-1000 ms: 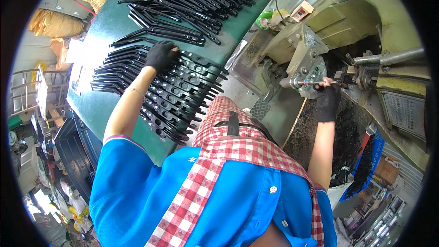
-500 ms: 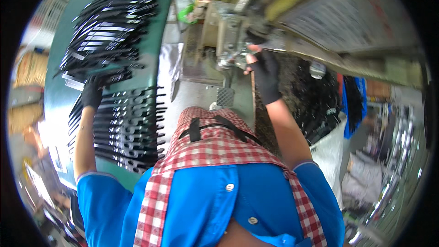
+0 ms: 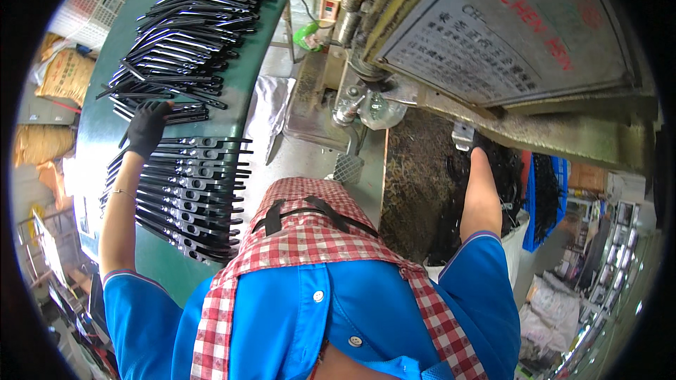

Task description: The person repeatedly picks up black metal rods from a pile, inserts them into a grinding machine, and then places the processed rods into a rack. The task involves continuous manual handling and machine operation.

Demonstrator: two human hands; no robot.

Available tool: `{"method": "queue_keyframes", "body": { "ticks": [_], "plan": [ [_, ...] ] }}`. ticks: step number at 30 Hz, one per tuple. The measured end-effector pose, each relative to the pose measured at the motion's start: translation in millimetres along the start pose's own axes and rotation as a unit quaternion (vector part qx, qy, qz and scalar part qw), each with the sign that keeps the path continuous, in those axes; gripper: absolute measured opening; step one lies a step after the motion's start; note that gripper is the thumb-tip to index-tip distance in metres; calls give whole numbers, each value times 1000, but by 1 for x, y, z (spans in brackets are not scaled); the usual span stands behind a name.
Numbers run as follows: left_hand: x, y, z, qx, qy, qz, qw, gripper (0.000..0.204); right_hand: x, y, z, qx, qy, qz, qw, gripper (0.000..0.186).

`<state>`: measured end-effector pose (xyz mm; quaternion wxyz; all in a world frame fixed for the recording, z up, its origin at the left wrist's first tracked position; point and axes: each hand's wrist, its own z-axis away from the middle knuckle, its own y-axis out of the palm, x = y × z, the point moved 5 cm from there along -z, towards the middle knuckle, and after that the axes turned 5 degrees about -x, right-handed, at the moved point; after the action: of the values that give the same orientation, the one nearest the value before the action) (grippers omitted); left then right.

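My left hand [image 3: 146, 130], in a black fingerless glove, lies over a few black metal strips [image 3: 189, 112] on the green table [image 3: 232, 112]. Its fingers are spread across them. A heap of bent black strips [image 3: 193, 35] lies just beyond, and a neat row of black slotted strips [image 3: 190, 200] lies nearer me. My right hand [image 3: 482, 146] reaches down beside the machine, over a dark pile of black pieces [image 3: 458, 193]. Dark glove and pile blend together, and the machine's edge is close, so its fingers do not show. A small silvery metal piece [image 3: 462, 136] is next to it.
A large machine [image 3: 507, 35] with a grey plate fills the upper right. Clear plastic [image 3: 382, 110] hangs by its tool area, above a metal foot pedal [image 3: 347, 168]. A white sack [image 3: 517, 243] and a blue crate [image 3: 548, 200] stand right. Cartons and sacks [image 3: 65, 77] line the left.
My right hand has left the machine's tool area and moved right and down to the dark pile. My left hand stays at the strips, its fingers more spread. The view has shifted slightly.
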<state>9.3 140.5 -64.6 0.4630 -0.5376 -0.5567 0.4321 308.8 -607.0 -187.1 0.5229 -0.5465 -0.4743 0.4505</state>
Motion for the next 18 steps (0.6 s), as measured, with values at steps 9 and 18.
{"method": "queue_keyframes", "body": {
  "ticks": [9,18],
  "plan": [
    [-55,-43,-15,-57,75,25,995,30,37,-40,78,256,21,44,965,43],
    [-142,-56,-70,-18,126,193,973,35,41,12,37,22,-292,-118,949,50]
  ]
}}
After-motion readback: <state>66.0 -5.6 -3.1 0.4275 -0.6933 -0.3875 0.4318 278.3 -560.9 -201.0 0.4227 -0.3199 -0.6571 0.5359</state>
